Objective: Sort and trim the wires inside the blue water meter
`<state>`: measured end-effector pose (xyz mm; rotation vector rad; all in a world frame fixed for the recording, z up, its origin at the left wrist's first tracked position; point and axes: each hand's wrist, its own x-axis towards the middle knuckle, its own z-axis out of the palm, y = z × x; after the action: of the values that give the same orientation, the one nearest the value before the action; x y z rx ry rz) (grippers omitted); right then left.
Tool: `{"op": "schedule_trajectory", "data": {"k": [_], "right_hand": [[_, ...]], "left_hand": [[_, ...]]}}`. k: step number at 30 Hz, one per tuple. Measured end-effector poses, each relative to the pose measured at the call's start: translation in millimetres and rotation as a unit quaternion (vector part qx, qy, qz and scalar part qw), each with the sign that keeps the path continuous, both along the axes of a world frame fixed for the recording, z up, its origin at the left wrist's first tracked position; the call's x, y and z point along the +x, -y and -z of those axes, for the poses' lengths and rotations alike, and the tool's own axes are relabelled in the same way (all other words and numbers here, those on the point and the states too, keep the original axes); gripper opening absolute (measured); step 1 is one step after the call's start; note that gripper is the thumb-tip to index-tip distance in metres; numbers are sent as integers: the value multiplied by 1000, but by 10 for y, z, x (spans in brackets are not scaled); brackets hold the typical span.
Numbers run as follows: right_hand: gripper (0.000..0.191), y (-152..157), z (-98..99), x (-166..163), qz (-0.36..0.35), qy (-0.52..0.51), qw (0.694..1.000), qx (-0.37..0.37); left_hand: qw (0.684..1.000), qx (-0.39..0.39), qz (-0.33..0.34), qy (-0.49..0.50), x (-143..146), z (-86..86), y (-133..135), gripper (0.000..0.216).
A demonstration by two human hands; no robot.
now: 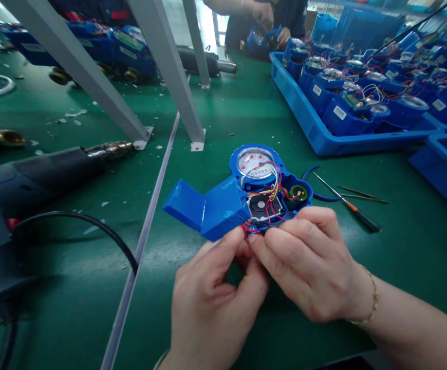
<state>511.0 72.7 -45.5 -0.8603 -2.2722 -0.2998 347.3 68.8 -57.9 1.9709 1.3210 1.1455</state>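
Note:
A blue water meter (260,159) with a round dial lies on the green table in front of me. Its hinged blue cover (223,208) is swung out to the left, baring red, white and yellow wires (273,187) and a round green-topped part (297,193). At the meter's near edge my left hand (218,295) is closed, thumb and finger pinching thin red wires (248,229). My right hand (316,264) meets it there, fingers also pinched at the wires and against the housing. The fingertips hide just where each wire is gripped.
Right of the meter lie a screwdriver (362,217), tweezers (362,196) and blue-handled pliers (326,197). A blue tray (323,146) of several meters stands beyond. Hot-air guns (34,172) and grey metal legs (169,67) are left. A co-worker's hands (264,15) hold another meter.

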Motion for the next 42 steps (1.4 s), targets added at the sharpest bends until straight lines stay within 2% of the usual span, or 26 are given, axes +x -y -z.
{"op": "schedule_trajectory", "data": {"k": [10, 15, 18, 22, 29, 33, 38, 42], "right_hand": [[25, -72, 113, 60, -11, -51, 995, -83], [21, -101, 93, 128, -51, -55, 987, -143], [19, -88, 42, 143, -42, -34, 990, -129], [32, -59, -15, 107, -28, 0, 996, -80], [34, -70, 9, 45, -16, 35, 999, -19], [35, -81, 54, 40, -18, 11, 999, -32], [24, -97, 126, 76, -21, -20, 998, -58], [18, -116, 103, 121, -7, -69, 994, -82]], "left_hand": [[998, -48, 22, 26, -40, -3, -8, 17], [995, -81, 35, 49, -54, 26, 10, 16], [995, -80, 39, 51, -57, 28, 6, 17], [997, -57, 38, 40, -59, 8, -22, 18], [998, -53, 29, 22, -53, -17, -33, 15], [994, -87, 37, 50, -65, -5, -27, 14], [989, -123, 45, 63, -71, 16, -7, 13], [986, -127, 51, 96, -65, 38, -6, 27]]}}
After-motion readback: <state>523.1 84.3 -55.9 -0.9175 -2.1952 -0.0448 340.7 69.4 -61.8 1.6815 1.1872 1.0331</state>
